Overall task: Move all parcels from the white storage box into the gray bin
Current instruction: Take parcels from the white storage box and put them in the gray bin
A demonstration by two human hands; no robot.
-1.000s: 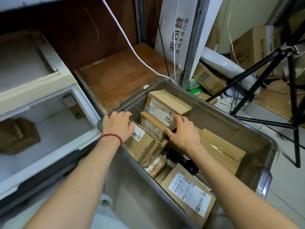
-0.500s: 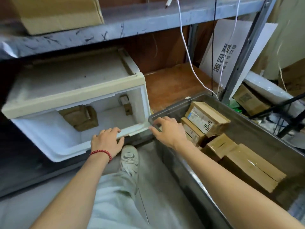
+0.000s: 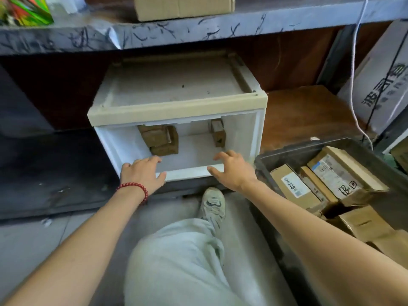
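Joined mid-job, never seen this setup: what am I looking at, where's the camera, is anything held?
No machine here: a person works with bare hands, filmed by one head-worn camera looking down. The left hand and right hand are open at the front edge of the white storage box, holding nothing. At its back sit a stack of brown parcels and one small parcel. On the right stands the gray bin, holding several boxed parcels.

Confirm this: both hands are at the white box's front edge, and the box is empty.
Wrong: the box is not empty. The head view shows brown parcels at its back. The left hand and right hand are at its front edge.
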